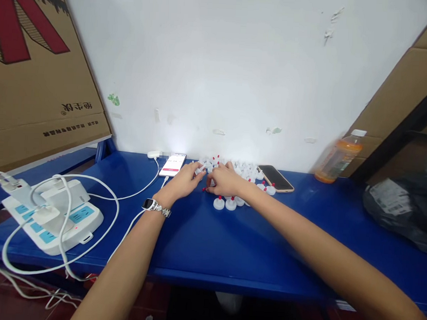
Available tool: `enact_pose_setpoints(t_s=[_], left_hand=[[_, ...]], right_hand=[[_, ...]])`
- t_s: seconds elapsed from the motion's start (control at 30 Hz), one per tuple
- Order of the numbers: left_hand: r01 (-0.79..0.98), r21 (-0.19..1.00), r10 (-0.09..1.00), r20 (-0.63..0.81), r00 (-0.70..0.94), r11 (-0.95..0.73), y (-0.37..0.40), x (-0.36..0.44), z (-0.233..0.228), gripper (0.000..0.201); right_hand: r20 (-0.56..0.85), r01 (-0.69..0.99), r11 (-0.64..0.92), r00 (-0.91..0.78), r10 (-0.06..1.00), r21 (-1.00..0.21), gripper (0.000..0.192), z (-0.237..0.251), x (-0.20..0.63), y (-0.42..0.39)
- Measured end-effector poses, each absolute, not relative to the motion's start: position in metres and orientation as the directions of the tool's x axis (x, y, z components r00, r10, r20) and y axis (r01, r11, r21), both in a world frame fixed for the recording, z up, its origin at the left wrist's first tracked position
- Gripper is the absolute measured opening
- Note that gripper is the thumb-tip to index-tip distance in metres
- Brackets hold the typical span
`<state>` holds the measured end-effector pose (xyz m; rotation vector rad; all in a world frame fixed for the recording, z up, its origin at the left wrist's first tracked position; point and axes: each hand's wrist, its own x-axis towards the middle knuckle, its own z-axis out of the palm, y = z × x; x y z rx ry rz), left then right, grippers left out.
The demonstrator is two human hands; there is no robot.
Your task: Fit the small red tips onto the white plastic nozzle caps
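Two bare arms come up from the bottom, closest of all, and reach forward over a blue table (pixel 200 247). The left arm has a silver watch (pixel 154 206) on its wrist.

The left hand (pixel 183 179) lies palm down, and its fingers pinch a small white piece (pixel 199 169) at their tips. The right hand (pixel 225 180) is curled, with its fingers bent down onto the table, and it touches the left hand's fingertips. What it pinches, if anything, is too small to tell.

Both hands sit at the near edge of a pile of little white caps with red tips (pixel 240 169), which lies at 12 o'clock, close to the white wall (pixel 220 58). Two more caps (pixel 224 203) stand alone just under the right hand, at its 6 o'clock.

A lit white phone (pixel 173 164) lies at 11 o'clock from the left hand, with a white cable plugged in. A dark phone (pixel 275 178) lies at 3 o'clock from the right hand, beside the pile.

Far off at 3 o'clock an orange drink bottle (pixel 337 161) stands by the wall, and a dark bag (pixel 408 203) lies past it. At 9 o'clock a white power strip (pixel 54 214) with looping white wires sits near the table edge. A big cardboard box (pixel 33 64) leans at 10 o'clock.
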<state>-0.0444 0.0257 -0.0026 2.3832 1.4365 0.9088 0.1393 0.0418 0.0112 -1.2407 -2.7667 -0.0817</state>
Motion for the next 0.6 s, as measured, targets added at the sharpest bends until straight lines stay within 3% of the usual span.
enact_pose_setpoints(t_s=[0.13,0.23,0.33,0.4,0.47,0.6], left_hand=[[0.722,0.471,0.855,0.387,0.346,-0.506,0.025,-0.044,-0.002,0.028],[0.718,0.479,0.857,0.375,0.353,-0.505,0.025,-0.044,-0.002,0.028],[0.691,0.488,0.84,0.407,0.36,-0.533,0.022,-0.04,-0.002,0.03],[0.653,0.5,0.816,0.439,0.376,-0.569,0.019,-0.034,0.0,0.032],[0.611,0.52,0.799,0.453,0.395,-0.597,0.014,-0.027,0.002,0.034],[0.579,0.549,0.798,0.427,0.426,-0.603,0.003,-0.012,0.005,0.037]], right_hand=[[0.11,0.73,0.682,-0.682,0.723,0.045,0.013,0.012,0.131,0.042],[0.179,0.74,0.672,-0.658,0.732,-0.028,0.01,0.014,0.137,0.039],[0.362,0.701,0.633,-0.526,0.77,-0.328,0.008,0.014,0.152,0.034],[0.418,0.545,0.569,-0.386,0.823,-0.616,0.01,0.012,0.163,0.03],[0.393,0.312,0.47,-0.279,0.876,-0.826,0.017,0.008,0.172,0.025],[0.308,-0.016,0.31,-0.182,0.934,-0.951,0.033,0.002,0.18,0.017]])
